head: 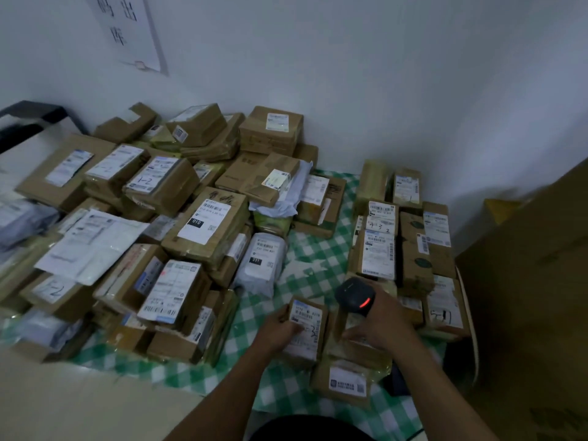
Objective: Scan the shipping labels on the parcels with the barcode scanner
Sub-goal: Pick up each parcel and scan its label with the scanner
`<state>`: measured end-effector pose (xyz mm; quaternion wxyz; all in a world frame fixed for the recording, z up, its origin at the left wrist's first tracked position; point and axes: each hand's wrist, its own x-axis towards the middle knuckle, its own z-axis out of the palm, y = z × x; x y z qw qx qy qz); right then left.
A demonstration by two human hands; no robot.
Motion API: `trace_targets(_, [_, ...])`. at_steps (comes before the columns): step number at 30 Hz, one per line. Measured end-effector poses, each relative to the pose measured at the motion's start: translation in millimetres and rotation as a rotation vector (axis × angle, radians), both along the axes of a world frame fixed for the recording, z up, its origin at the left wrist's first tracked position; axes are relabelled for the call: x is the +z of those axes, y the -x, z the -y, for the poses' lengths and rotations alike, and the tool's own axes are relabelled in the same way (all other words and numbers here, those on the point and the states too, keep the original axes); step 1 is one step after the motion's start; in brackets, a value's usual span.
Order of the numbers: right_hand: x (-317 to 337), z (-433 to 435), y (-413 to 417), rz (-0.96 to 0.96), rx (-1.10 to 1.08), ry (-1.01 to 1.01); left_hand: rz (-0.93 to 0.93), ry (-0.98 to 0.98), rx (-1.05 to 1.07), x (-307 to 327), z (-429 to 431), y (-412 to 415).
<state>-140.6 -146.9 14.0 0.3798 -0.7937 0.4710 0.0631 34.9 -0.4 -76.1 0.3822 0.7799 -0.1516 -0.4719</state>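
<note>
Left grip (pixel 278 329) holds parcel (pixel 310 323) | right grip (pixel 380 323) holds scanner (pixel 354 296)

Free lane noted on checked cloth (pixel 318 259) btwn left parcel pile (pixel 143 218) and right parcel stack (pixel 397 237), open from mid-cloth twd far edge. Lane is narrowed on left side by white poly bag (pixel 261 265) and closed at far edge by flat boxes (pixel 321 205). Near end is taken up by small parcel (pixel 307 326), gripped by left hand (pixel 278 329), and by right hand (pixel 381 326) w/ barcode scanner (pixel 354 296) held over low parcels (pixel 348 377). Right edge is walled off by tall carton (pixel 525 297). Bare cloth is left along near edge, left of arms; bare floor (pixel 79 402) is seen off near-left corner.
</note>
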Motion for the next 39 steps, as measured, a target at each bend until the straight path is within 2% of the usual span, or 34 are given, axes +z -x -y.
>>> trace_targets(6, [3.8,0.0,8.9,-0.015,0.039,-0.006,0.016,-0.061,-0.126,-32.4,-2.0,-4.3])
trace_targets(10, [10.4,1.7,11.3,0.022,0.041,-0.025,0.072,-0.061,-0.147,-26.5,4.9,-13.1])
trace_targets(14, [24.4,7.1,4.4,0.252,-0.066,-0.059,0.319,-0.066,-0.048,-22.8,23.8,-48.5])
trace_targets(16, [25.8,8.6,-0.7,0.255,-0.09,-0.072,0.468,-0.094,-0.045,-24.4,33.5,-70.7])
trace_targets(19, [18.6,10.8,-6.8,0.224,-0.061,-0.085,0.55,-0.179,-0.084,-27.4,45.7,-96.9])
trace_targets(23, [9.3,14.2,-9.2,0.165,-0.045,-0.082,0.526,-0.345,-0.23,-40.9,52.9,-108.4])
trace_targets(25, [8.1,17.4,-10.7,0.155,-0.056,-0.092,0.522,-0.353,-0.251,-46.7,53.4,-109.9])
trace_targets(29, [5.8,21.2,-12.5,0.17,-0.077,-0.088,0.546,-0.255,-0.192,-52.1,60.2,-108.6])
trace_targets(35, [-1.3,21.8,-17.2,0.105,-0.065,-0.045,0.603,-0.271,-0.048,-49.2,64.8,-106.6])
trace_targets(39, [-3.4,22.9,-18.7,0.116,-0.075,-0.063,0.561,-0.301,0.037,-49.3,66.7,-104.7])
